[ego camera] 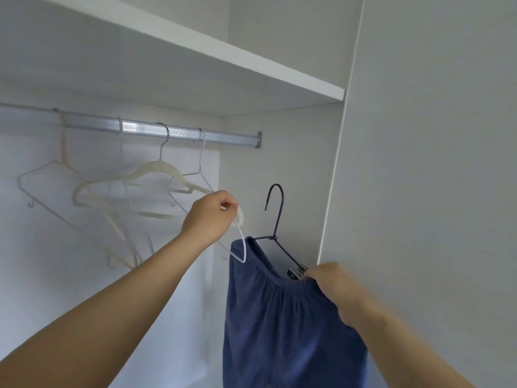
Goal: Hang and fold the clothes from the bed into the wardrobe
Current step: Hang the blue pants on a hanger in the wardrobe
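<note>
A blue garment (pixel 282 317) with a gathered waistband hangs from a dark purple clip hanger (pixel 277 214), held below the silver wardrobe rail (pixel 167 133). My right hand (pixel 338 287) pinches the hanger's right clip and the waistband at the garment's right corner. My left hand (pixel 211 217) is closed on the end of a white hanger (pixel 242 245) that hangs from the rail, just left of the garment. The purple hook is in the air, below the rail's right end and not on it.
Several empty cream and white hangers (pixel 134 186) hang on the rail to the left. A white shelf (pixel 223 51) runs above the rail. The wardrobe's side panel (pixel 419 163) stands close on the right.
</note>
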A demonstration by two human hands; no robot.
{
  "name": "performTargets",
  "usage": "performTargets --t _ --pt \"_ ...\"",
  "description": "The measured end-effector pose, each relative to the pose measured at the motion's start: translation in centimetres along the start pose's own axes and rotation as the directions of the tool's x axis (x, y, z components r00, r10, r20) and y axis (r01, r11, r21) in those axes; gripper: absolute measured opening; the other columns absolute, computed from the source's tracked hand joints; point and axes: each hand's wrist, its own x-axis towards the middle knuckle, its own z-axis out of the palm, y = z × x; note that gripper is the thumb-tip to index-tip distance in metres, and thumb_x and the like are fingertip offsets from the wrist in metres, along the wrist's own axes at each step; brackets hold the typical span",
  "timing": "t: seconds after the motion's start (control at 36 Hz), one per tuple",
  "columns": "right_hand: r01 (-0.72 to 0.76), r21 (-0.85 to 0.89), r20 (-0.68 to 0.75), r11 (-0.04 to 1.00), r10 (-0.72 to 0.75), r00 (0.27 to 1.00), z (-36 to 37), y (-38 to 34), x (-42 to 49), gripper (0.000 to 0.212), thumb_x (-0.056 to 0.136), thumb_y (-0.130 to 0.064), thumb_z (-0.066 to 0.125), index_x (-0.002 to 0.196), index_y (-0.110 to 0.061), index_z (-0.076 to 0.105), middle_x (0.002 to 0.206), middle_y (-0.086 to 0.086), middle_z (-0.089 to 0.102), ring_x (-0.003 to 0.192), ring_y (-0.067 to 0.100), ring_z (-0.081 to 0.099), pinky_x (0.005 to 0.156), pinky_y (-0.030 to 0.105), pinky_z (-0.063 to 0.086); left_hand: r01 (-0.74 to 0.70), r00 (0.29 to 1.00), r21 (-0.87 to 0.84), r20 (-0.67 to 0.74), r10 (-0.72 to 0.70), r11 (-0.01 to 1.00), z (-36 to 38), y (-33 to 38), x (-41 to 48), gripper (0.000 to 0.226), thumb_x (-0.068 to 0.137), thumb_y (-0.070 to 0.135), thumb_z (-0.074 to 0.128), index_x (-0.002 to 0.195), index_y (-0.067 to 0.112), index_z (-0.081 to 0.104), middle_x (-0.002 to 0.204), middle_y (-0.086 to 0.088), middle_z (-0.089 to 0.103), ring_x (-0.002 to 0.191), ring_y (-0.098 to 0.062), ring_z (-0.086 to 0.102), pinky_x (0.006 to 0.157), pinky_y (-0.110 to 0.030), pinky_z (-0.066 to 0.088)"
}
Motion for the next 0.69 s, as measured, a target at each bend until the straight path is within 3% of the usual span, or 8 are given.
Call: performTargets --t 0.19,0.33,0.42,0.53,0.61,0.69 --pt "0.141 -0.024 -0.034 0.990 -0.141 0.989 0.9 -6.3 5.1 0.030 0.092 -0.002 0.047 0.063 -0.007 0.049 0.065 0.006 0.046 0.060 0.015 0.041 0.055 0.024 0.032 -0.085 0.992 0.195 0.112 0.064 0.977 -2.2 1.3 6.5 0.013 0.091 0.028 0.050 0.096 0.027 0.062 0.115 0.007 0.059 0.098 -0.014 0.054 0.084 -0.027 0.043" --pt "0.202 0.009 -0.031 0.979 -0.202 0.979 1.9 -10.7 8.2 0.016 0.092 -0.003 0.047 0.078 -0.003 0.055 0.073 0.010 0.052 0.065 0.022 0.046 0.059 0.026 0.034 -0.117 0.993 0.288 0.039 0.110 0.950 -3.8 2.2 10.5 0.017 0.091 0.028 0.048 0.099 0.027 0.062 0.119 0.004 0.059 0.107 -0.019 0.054 0.085 -0.029 0.044" --pt "0.288 0.052 -0.100 0.956 -0.282 0.954 2.5 -12.7 9.9 0.023 0.090 -0.007 0.052 0.067 -0.010 0.050 0.066 0.003 0.049 0.056 0.013 0.045 0.051 0.021 0.038 -0.195 0.976 0.412 -0.006 0.217 0.890 -4.6 2.2 12.7 0.019 0.093 0.027 0.047 0.103 0.023 0.062 0.121 -0.001 0.057 0.113 -0.023 0.050 0.086 -0.032 0.042" --pt "0.329 0.065 -0.126 0.942 -0.320 0.939 3.2 -14.8 12.2 0.024 0.089 -0.008 0.052 0.066 -0.014 0.048 0.066 0.001 0.047 0.055 0.011 0.043 0.049 0.021 0.038 -0.254 0.941 0.596 -0.028 0.336 0.762 -4.9 1.2 15.5 0.029 0.093 0.026 0.046 0.119 0.019 0.056 0.120 -0.003 0.054 0.108 -0.023 0.050 0.085 -0.032 0.038" --pt "0.344 0.057 -0.138 0.937 -0.334 0.932 3.6 -16.1 13.7 0.022 0.090 -0.009 0.051 0.069 -0.014 0.048 0.067 0.001 0.047 0.057 0.011 0.043 0.050 0.021 0.037 -0.219 0.956 0.686 0.010 0.292 0.694 -4.8 -0.1 17.4 0.039 0.092 0.031 0.046 0.130 0.020 0.046 0.130 -0.002 0.048 0.119 -0.021 0.043 0.096 -0.036 0.031" --pt "0.350 0.045 -0.153 0.936 -0.339 0.928 4.0 -16.8 15.1 0.025 0.090 -0.009 0.051 0.066 -0.016 0.046 0.067 0.000 0.046 0.056 0.010 0.042 0.050 0.021 0.037 -0.138 0.979 0.710 -0.005 0.202 0.690 -4.4 -1.1 18.8 0.050 0.092 0.037 0.046 0.138 0.021 0.037 0.139 0.000 0.041 0.129 -0.020 0.036 0.110 -0.046 0.014"
